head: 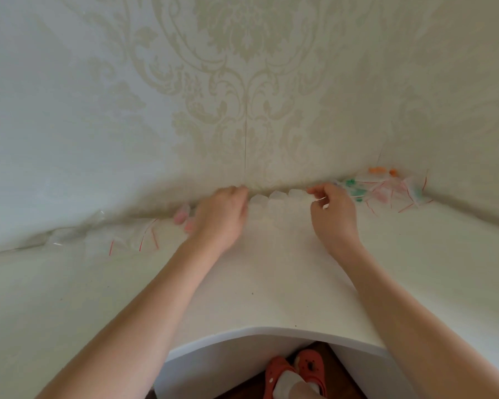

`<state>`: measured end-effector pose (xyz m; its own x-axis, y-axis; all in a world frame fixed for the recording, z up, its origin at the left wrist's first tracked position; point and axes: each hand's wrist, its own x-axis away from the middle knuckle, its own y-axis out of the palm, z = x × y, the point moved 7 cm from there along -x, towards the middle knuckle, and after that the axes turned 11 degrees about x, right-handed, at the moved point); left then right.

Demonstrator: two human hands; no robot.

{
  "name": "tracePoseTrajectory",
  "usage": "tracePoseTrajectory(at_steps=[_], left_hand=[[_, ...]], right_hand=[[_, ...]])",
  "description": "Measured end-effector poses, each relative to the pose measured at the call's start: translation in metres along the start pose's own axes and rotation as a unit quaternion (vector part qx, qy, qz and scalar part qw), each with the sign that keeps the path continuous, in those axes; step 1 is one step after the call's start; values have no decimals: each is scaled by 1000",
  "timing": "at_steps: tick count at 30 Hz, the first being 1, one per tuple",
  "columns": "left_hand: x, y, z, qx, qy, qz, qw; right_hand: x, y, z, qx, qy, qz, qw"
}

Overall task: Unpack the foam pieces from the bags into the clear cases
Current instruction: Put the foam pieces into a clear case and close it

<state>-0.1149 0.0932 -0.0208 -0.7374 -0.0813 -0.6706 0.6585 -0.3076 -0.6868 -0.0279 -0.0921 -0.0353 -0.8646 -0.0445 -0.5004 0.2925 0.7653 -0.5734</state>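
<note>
1. Progress: the task looks to be in its middle stretch. A row of clear cases [274, 204] stands at the back of the white desk [271, 283], touching or nearly touching the wallpapered wall [242, 82]. Whether any of them holds foam already is too blurred to tell.
2. Left hand [219, 217]: it lies at the left end of the row of cases, fingers curled toward the wall. Pink foam pieces [182, 217] show just at its left edge; they seem to be held in or under the fingers, but I cannot say for certain that the hand grips them.
3. Right hand [333, 208]: it is at the right end of the row, with thumb and forefinger drawn together as if pinching something small and pale. What it pinches cannot be made out.
4. Left to do: a heap of small zip bags [392, 188] with red strips lies to the right against the wall, with green and orange foam still inside, so a good share is unpacked yet.
5. Likely done: flat, seemingly empty bags [121, 240] lie to the left.
6. Around: below the desk edge are the person's orange shoes [297, 372] on a dark floor.
7. In the way: nothing blocks the cases; the bag heaps lie close on both sides.
</note>
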Motion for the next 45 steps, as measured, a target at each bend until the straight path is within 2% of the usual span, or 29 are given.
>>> tracePoseTrajectory(at_steps=[2, 3, 5, 7, 8, 13, 17, 19, 20, 22, 23, 24, 26, 28, 30, 33, 35, 39, 45], left_hand=[[6, 21, 27, 28, 69, -66, 995], [10, 30, 37, 38, 96, -94, 990], [14, 42, 52, 50, 128, -132, 982], [15, 45, 54, 62, 130, -140, 980], [15, 44, 51, 71, 127, -135, 980], [15, 40, 38, 98, 93, -124, 983], [14, 41, 38, 116, 63, -126, 983], [14, 40, 36, 174, 20, -110, 978], [13, 38, 33, 229, -14, -95, 969], [11, 38, 24, 360, -102, -56, 926], [11, 39, 20, 431, -149, -40, 889], [10, 42, 17, 497, -195, -33, 845], [10, 49, 12, 590, -270, -36, 760], [10, 50, 11, 624, -299, -32, 722], [11, 48, 8, 630, -302, -14, 716], [11, 42, -1, 625, -310, 43, 715], [10, 38, -7, 628, -315, 76, 708], [11, 37, -15, 628, -339, 100, 693], [13, 42, -15, 616, -342, 95, 703]], right_hand=[[-8, -18, 12, 105, -1, 55, 993], [-12, -22, 22, 170, 1, 52, 984], [-15, -17, 47, 275, 37, -34, 960], [-12, -6, 68, 330, 89, -145, 929], [-11, -3, 72, 341, 101, -161, 921], [-19, -13, 69, 342, 97, -46, 934], [-17, -34, 56, 248, 83, 68, 963], [-17, -41, 45, 97, 78, 114, 986], [-17, -38, 41, -24, 90, 106, 990], [-17, -21, 30, -266, 121, 11, 956], [-15, -10, 22, -337, 128, -61, 931], [-12, 1, 13, -361, 121, -134, 915], [0, 17, -3, -333, 81, -247, 906], [9, 25, -12, -309, 49, -283, 907], [10, 27, -13, -324, 65, -277, 902], [9, 25, -9, -374, 117, -279, 877], [11, 24, -11, -377, 113, -295, 871], [13, 24, -9, -370, 122, -283, 876], [8, 19, -4, -354, 129, -225, 899]])
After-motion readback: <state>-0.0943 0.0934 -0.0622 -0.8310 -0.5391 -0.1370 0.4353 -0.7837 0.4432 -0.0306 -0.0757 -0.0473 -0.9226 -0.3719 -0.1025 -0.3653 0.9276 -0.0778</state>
